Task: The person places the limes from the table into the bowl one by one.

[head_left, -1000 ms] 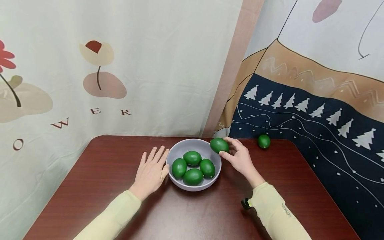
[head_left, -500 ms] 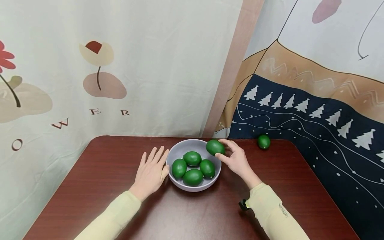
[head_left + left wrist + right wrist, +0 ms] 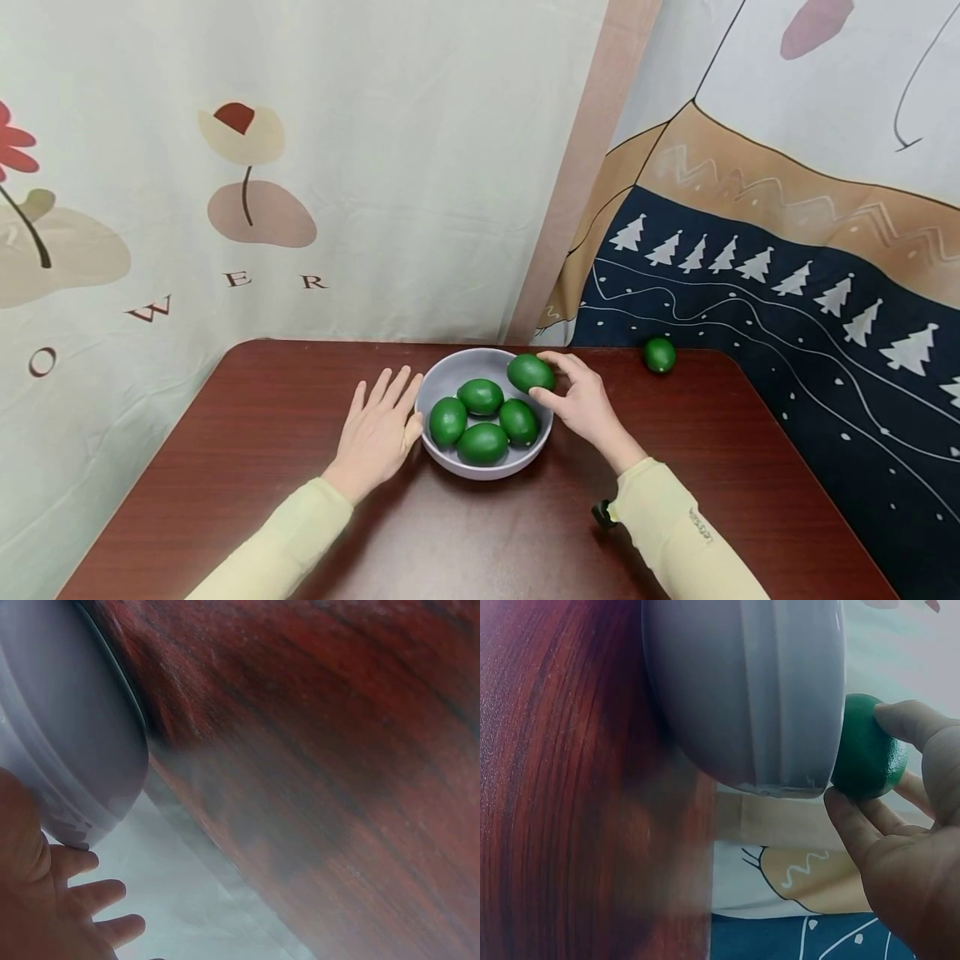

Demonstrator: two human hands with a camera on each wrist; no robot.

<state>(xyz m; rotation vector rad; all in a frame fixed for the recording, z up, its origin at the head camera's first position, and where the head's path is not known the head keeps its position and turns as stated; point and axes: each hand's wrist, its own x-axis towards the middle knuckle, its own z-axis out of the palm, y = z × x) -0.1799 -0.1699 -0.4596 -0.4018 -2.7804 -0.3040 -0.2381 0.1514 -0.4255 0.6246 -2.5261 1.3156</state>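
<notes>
A grey-lavender bowl (image 3: 483,472) holds several green limes (image 3: 483,443) on its bottom. At the far right part of its rim, my right hand (image 3: 588,404) pinches another lime (image 3: 531,374) between thumb and fingers. The right wrist view puts this lime (image 3: 868,750) just above the rim, partly hidden behind the bowl wall (image 3: 757,690). On the opposite side lies my left hand (image 3: 378,433), fingers straight and spread, its thumb by the bowl. The left wrist view has this hand (image 3: 45,892) close against the bowl's side (image 3: 82,712).
One more lime (image 3: 660,355) sits on the brown wooden table (image 3: 300,417) near its back right corner. Printed cloths (image 3: 420,167) hang behind the table's back edge. A black object (image 3: 603,514) shows at my right wrist.
My right hand has carried the lime leftward and slightly down, from the bowl's right edge to over its inside. The left hand and the bowl have stayed in place.
</notes>
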